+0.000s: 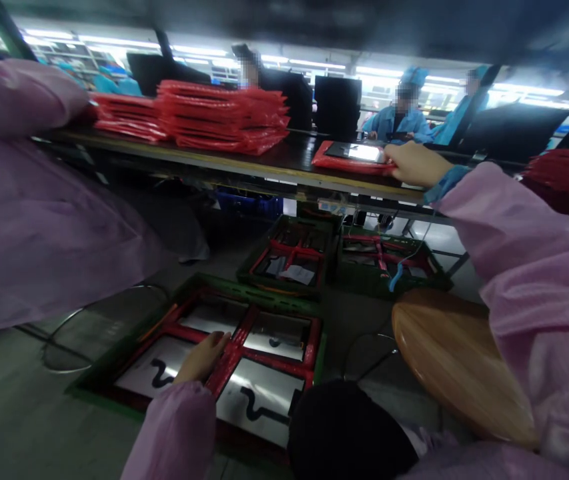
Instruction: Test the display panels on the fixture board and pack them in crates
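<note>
My left hand (203, 359) reaches down into a green crate (109, 373) on the floor, its fingers at the red wrap between flat silvery panels (261, 393) with black strips. What its fingers grip, if anything, is hidden. Up on the bench, my right hand (417, 163) pinches the right edge of a red bubble-wrap pouch (327, 162). A dark panel with a shiny face (364, 152) lies on top of that pouch.
Stacks of red pouches (219, 120) stand on the bench (199, 160), more at far right. Two further crates (249, 267) sit behind the near one. A wooden stool (459, 353) is at right. A person in pink is at left; people in blue work beyond.
</note>
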Demonstrator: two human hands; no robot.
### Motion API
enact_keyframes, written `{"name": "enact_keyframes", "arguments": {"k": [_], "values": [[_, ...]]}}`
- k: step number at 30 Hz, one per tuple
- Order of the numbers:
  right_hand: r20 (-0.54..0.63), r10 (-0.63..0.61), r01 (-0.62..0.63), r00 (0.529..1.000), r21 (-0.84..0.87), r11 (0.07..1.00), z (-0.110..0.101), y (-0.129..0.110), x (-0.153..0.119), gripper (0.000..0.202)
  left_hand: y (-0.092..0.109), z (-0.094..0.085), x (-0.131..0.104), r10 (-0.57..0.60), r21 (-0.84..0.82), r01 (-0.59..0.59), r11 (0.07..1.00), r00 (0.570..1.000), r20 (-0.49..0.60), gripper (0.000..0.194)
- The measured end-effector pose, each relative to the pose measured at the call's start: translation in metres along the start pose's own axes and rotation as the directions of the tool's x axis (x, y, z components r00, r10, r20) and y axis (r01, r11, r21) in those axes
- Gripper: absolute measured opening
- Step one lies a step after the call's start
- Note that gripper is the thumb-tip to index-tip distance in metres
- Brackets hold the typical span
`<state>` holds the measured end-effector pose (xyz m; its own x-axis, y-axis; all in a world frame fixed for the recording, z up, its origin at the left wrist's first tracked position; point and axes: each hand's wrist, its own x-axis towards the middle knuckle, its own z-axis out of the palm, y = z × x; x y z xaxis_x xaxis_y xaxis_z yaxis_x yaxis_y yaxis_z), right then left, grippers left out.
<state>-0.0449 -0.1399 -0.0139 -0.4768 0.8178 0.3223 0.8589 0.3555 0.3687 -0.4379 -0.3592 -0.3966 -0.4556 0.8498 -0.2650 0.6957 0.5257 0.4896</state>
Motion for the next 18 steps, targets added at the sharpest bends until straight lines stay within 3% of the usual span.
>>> {"name": "enact_keyframes", "arguments": {"k": [7,10,12,15,18], "values": [[-0.048,-0.149,0.137,0.988,-0.203,0.970,0.007,0.003,0.000,0.046,0.026,-0.007,-0.015,0.053,-0.170,-0.053,0.984,0.999,-0.004,0.037],[-0.078,-0.187,0.163,0.979,-0.245,0.956,0.011,0.004,-0.006,0.039,0.051,-0.005,-0.025,0.143,-0.305,-0.143,0.941,0.989,-0.024,0.038],[-0.102,-0.218,0.185,0.971,-0.260,0.948,0.012,0.004,-0.011,0.035,0.078,-0.004,-0.034,0.221,-0.406,-0.213,0.889,0.975,-0.028,0.048],[-0.138,-0.262,0.220,0.955,-0.262,0.940,0.013,0.003,-0.021,0.033,0.134,-0.016,-0.049,0.359,-0.596,-0.289,0.749,0.933,-0.001,0.076],[-0.158,-0.300,0.259,0.941,-0.239,0.936,0.016,0.004,-0.036,0.038,0.200,-0.052,-0.056,0.544,-0.878,-0.240,0.414,0.838,0.028,0.087]]}}
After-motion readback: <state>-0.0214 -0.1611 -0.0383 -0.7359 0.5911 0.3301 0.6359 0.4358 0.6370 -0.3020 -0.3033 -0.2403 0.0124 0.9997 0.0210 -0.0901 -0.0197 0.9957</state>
